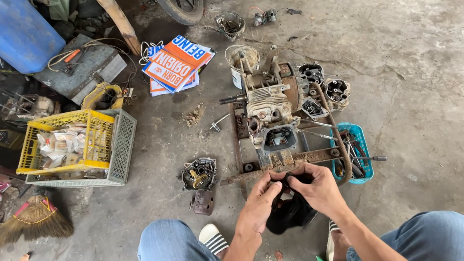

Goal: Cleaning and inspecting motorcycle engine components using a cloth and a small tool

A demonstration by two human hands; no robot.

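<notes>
A stained, cracked concrete floor (434, 73) is seen from above, strewn with workshop clutter. A stripped small engine (266, 108) is set on a rusty metal frame (247, 174) at the middle, with loose engine parts (323, 86) just beside it on the right and a blue basket of tools (358, 136) touching the frame's right side. To the left, a yellow crate (65, 142) is nested in a grey crate (124, 143), and a broom (33, 220) is laid near the lower left. A stack of orange and blue printed cards (176, 62) is seen beyond, next to a blue barrel (11, 32).

In front of the frame, a small dark part (288, 180) is held up between both hands, above a black cloth (289, 212) that hangs beneath them. The left hand (258, 204) is closed around the part's left side, with thumb and forefinger pinched on it; the right hand (321, 187) is curled over the right side, its fingertips pressed onto the same piece. The hands are nearly touching, and the part is mostly hidden between them, so its exact shape cannot be told.

The part is judged to be light, stiff and probably greasy, so slipping is likely; it is best gripped at its edges with the fingertips, as is done here. The cloth is judged soft and limp
</notes>
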